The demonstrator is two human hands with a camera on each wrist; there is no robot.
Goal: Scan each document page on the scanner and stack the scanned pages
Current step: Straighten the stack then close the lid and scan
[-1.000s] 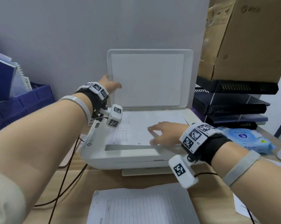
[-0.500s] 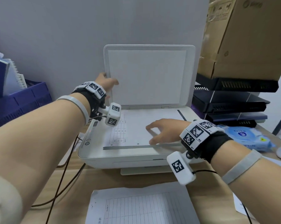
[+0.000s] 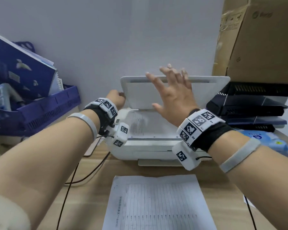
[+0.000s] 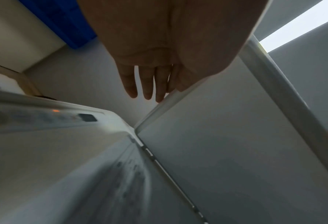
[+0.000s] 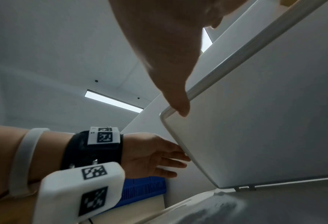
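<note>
The white scanner [image 3: 156, 146] stands at the back of the desk with its lid [image 3: 140, 93] raised. A printed page [image 3: 144, 123] lies on the glass; it shows only as a blur in the wrist views. My left hand [image 3: 118, 99] holds the lid's left edge, fingers [image 4: 146, 84] behind it and thumb in front. My right hand [image 3: 171, 90] is up in front of the lid [image 5: 264, 121] with fingers spread, and its thumb [image 5: 178, 104] touches the lid's top edge. Another lined page [image 3: 156, 205] lies flat on the desk in front of the scanner.
A blue basket [image 3: 48, 110] with folders stands at the left. At the right are a big cardboard box [image 3: 259, 39] on stacked black trays [image 3: 249, 107] and a blue wipes pack [image 3: 262, 140]. Dark cables [image 3: 70, 180] run over the desk left of the scanner.
My right hand has lifted off the page on the glass and risen to the lid's top edge. The left hand stays on the lid's left edge. The lid looks tipped further forward.
</note>
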